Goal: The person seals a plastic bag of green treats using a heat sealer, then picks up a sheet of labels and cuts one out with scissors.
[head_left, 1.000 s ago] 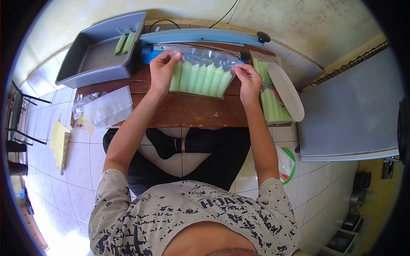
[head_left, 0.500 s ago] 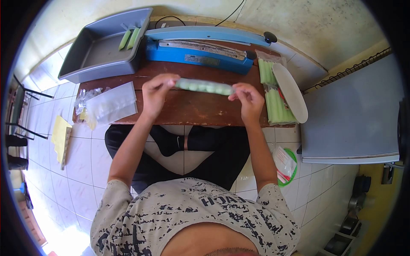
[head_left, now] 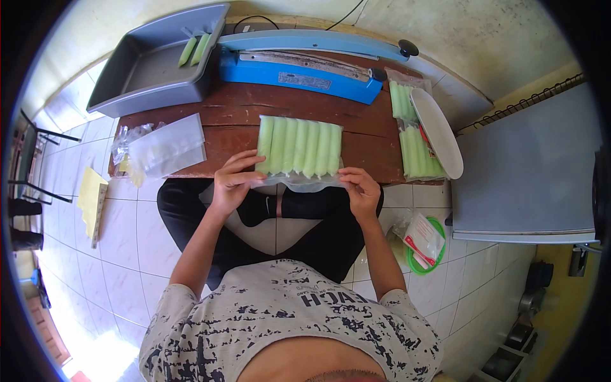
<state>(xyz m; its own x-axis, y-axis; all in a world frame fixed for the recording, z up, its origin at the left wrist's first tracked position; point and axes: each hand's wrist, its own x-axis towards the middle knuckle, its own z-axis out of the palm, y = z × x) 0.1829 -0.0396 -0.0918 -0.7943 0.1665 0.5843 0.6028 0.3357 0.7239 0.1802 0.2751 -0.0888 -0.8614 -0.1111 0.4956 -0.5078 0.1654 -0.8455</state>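
A clear plastic bag [head_left: 299,146] filled with several pale green sticks side by side lies on the brown table, its loose near edge hanging toward my lap. My left hand [head_left: 232,181] pinches the bag's near left corner. At the near right corner, my right hand [head_left: 359,190] grips the plastic between thumb and fingers. Behind the bag stands a blue impulse sealer [head_left: 305,79] with its long arm raised a little above the base.
A grey tub [head_left: 153,73] holding two green sticks [head_left: 194,51] is at the back left. Flat plastic bags [head_left: 168,146] lie at the left. Filled bags [head_left: 417,149] and a white oval tray [head_left: 438,134] sit at the right. A green-rimmed container [head_left: 433,264] is on the floor.
The bag was held up edge-on between both hands; now it lies flat on the table with the sticks pointing away. Both hands have come down toward me at its near corners.
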